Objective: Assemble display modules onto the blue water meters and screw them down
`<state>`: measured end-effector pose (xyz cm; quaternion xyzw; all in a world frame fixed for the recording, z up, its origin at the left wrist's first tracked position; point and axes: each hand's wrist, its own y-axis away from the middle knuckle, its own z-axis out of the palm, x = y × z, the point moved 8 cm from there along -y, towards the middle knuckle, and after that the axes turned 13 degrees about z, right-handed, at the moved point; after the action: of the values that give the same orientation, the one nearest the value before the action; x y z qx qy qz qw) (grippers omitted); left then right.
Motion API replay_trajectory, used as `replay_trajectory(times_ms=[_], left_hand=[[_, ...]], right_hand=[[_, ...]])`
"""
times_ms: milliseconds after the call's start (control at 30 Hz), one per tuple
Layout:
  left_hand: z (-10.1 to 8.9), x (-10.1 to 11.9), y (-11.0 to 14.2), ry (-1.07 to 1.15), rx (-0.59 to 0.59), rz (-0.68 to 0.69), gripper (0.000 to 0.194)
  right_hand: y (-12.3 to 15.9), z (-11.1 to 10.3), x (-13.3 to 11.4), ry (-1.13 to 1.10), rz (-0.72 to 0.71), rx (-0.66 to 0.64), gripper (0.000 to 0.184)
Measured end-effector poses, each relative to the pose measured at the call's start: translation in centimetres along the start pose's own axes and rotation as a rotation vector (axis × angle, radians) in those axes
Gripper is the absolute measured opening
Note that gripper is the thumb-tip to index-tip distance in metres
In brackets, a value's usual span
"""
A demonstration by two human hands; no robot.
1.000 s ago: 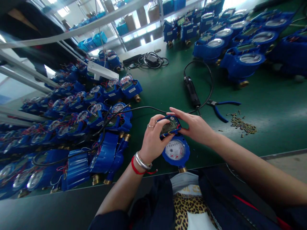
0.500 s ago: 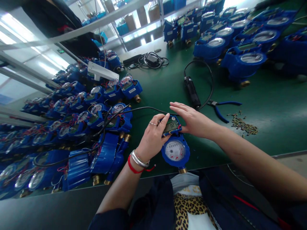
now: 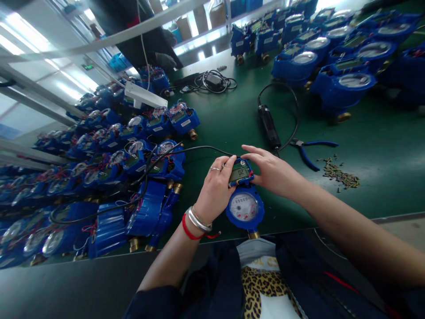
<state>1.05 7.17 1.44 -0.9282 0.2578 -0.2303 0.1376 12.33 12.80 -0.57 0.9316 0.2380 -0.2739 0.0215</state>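
— Where is the meter I'm working on?

— The blue water meter [image 3: 245,207] sits at the near edge of the green bench [image 3: 365,146], dial up, brass fitting toward my body. Its LCD display module [image 3: 240,173] rests on the top end, just above the dial.

— And my hands?

— My left hand [image 3: 215,190] is curled around the module's left side, fingers closed on its edge. My right hand [image 3: 274,173] grips the right side, thumb and fingertips pinching it, so both are clamped on that module.

— What lies around?

— A black cable [image 3: 199,149] runs from behind my left hand into the rows of blue meters [image 3: 109,168] on the left. Beyond my right hand lie a black handheld tool [image 3: 268,125], blue-handled pliers [image 3: 310,153] and a small heap of brass screws [image 3: 340,173]. More meters [image 3: 332,66] are stacked at the far right.
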Motion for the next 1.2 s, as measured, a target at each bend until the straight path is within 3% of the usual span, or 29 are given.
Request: replay_trajectory(times_ms=[167,367,533,633,767,867,1000,1200], left_hand=[[-0.1,0.0,0.0,0.019,0.008,-0.024,0.059],[-0.3,0.0,-0.1,0.004,0.021,-0.03,0.056],[-0.2,0.0,0.0,-0.028,0.021,-0.022,0.055],[-0.2,-0.1,0.1,-0.035,0.021,-0.03,0.055],[-0.3,0.0,0.0,-0.042,0.027,-0.025,0.055],[-0.3,0.2,-0.1,-0.056,0.021,-0.017,0.053],[-0.2,0.4,-0.1,-0.078,0.017,-0.008,0.051],[0.0,0.3,0.0,-0.089,0.019,0.017,0.054]], right_hand=[[0.7,0.4,0.8,-0.163,0.126,0.04,0.032],[1.1,1.2,1.1,-0.287,0.159,0.04,0.037],[2.0,1.8,1.2,-0.376,0.167,-0.123,0.055],[3.0,0.9,1.3,-0.378,0.199,-0.21,0.063],[3.7,-2.1,0.5,-0.26,0.261,-0.079,0.034],[3.4,-3.1,-0.9,-0.193,0.291,0.005,0.029],[2.5,-2.9,-1.8,-0.14,0.314,0.085,0.028],[2.3,-1.3,-0.4,-0.29,0.404,0.061,0.025]])
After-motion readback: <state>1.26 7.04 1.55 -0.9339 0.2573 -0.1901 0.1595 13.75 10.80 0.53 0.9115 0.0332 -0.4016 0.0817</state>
